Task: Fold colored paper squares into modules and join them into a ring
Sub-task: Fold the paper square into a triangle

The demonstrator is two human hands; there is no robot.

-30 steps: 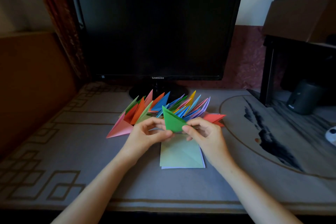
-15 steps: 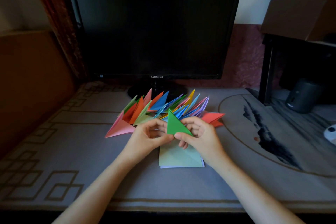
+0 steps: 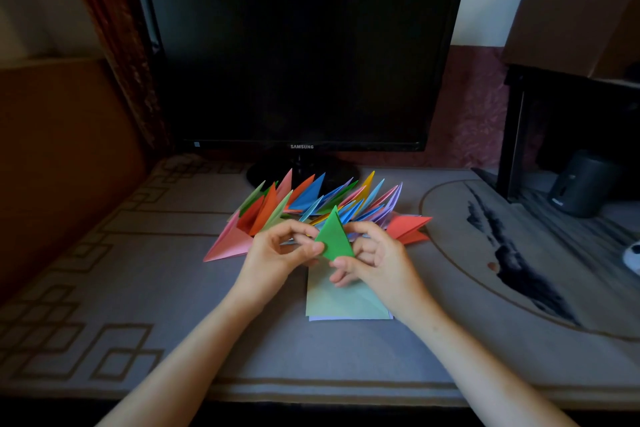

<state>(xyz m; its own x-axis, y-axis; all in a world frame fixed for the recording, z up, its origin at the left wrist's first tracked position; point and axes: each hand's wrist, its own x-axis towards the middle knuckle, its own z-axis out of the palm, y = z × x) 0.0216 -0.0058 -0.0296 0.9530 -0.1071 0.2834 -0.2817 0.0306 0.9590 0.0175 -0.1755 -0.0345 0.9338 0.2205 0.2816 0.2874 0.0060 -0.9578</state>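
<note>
A folded green paper triangle (image 3: 334, 236) stands point-up between both hands, above the table. My left hand (image 3: 277, 255) pinches its lower left edge with thumb and forefinger. My right hand (image 3: 375, 262) grips its right and bottom edge. Behind the hands lies a fanned row of several folded modules (image 3: 311, 198) in pink, orange, blue, yellow and purple, with a red one (image 3: 408, 229) at the right end. Under my right hand lies a small stack of pale green paper squares (image 3: 339, 302).
A black monitor (image 3: 298, 55) on its stand rises just behind the modules. A dark shelf unit (image 3: 568, 121) with a cardboard box (image 3: 585, 14) on top and a small black speaker (image 3: 581, 184) stand at the right. The grey patterned table cover (image 3: 138, 288) reaches the front edge.
The green triangle has turned from leaning left to standing point-up, and my right hand's fingers have shifted down to its lower edge. The modules and paper stack have stayed put.
</note>
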